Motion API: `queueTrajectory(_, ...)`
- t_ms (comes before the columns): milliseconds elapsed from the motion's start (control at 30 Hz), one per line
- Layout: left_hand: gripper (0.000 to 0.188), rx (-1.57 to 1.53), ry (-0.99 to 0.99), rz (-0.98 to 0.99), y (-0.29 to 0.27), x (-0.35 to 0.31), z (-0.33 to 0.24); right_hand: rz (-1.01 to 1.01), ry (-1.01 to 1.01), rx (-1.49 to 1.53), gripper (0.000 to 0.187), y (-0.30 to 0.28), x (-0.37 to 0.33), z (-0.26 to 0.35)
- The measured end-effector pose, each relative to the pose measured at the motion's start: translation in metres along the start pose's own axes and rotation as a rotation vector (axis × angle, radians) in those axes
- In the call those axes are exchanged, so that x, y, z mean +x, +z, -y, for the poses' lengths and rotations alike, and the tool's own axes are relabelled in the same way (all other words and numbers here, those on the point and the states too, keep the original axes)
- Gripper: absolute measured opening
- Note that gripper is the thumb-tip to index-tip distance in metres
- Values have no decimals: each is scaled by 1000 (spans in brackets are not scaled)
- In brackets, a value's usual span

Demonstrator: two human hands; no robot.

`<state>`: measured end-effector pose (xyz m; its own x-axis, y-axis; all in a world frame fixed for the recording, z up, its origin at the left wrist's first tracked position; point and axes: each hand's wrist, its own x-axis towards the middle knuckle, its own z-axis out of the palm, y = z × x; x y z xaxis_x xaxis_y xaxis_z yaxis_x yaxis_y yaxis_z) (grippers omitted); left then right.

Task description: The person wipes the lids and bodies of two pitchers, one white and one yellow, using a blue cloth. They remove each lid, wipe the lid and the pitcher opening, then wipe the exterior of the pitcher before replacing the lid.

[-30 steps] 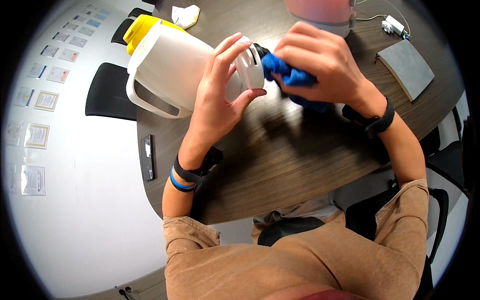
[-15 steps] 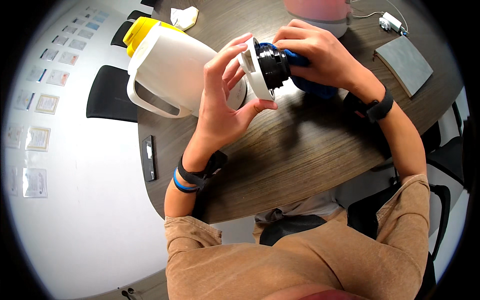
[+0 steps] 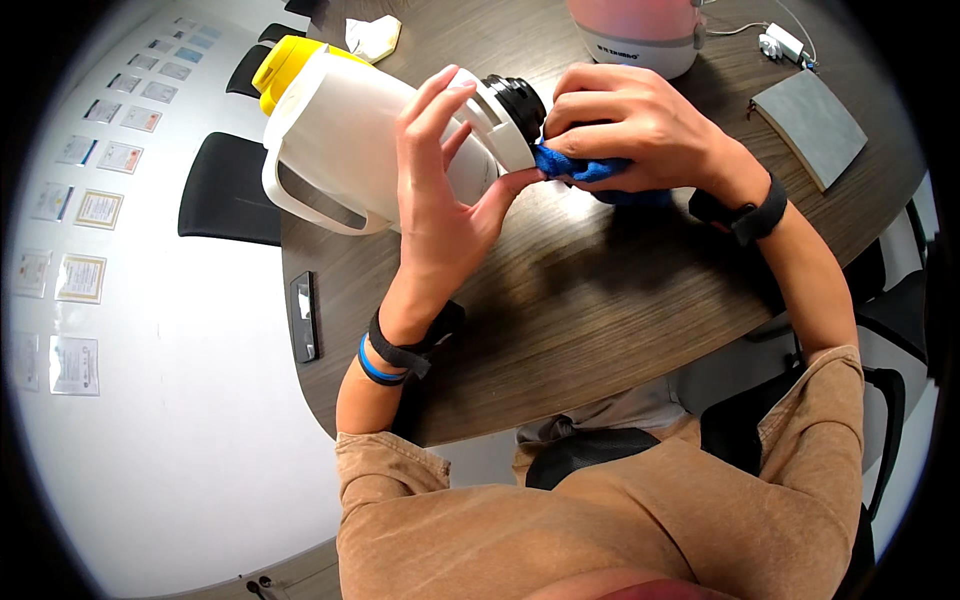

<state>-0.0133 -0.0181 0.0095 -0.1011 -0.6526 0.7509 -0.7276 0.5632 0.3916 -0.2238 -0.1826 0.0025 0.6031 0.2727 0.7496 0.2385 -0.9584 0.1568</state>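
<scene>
My left hand (image 3: 440, 215) grips a white lid (image 3: 505, 128) by its rim, thumb at the lower edge and fingers at the upper. A black threaded stopper (image 3: 516, 103) sticks out of the lid's far right side. Bunched in my right hand (image 3: 650, 125) is a blue cloth (image 3: 580, 168), its tip against the lid's lower edge near my left thumb. Just behind my left hand stands a large white jug (image 3: 350, 125) with a side handle and a yellow top (image 3: 298, 68).
A pink-and-white appliance (image 3: 640, 40) stands at the far edge of view. Right of it are a white plug with a cable (image 3: 785, 42) and a grey notebook (image 3: 812, 125). A dark phone (image 3: 304, 315) lies by the table's left edge, a folded pale packet (image 3: 373, 38) behind the jug.
The lid has tilted, its black stopper turning up and away to the left. My right hand has brought the cloth from the stopper's side down to the lid's lower rim.
</scene>
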Motion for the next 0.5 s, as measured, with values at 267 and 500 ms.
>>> queueTrajectory(267,85,79,50,78,0,1,1,-156,113,91,31,-2,2,-1)
queueTrajectory(500,79,167,104,251,-9,4,-3,-107,415,314,35,-5,-5,1)
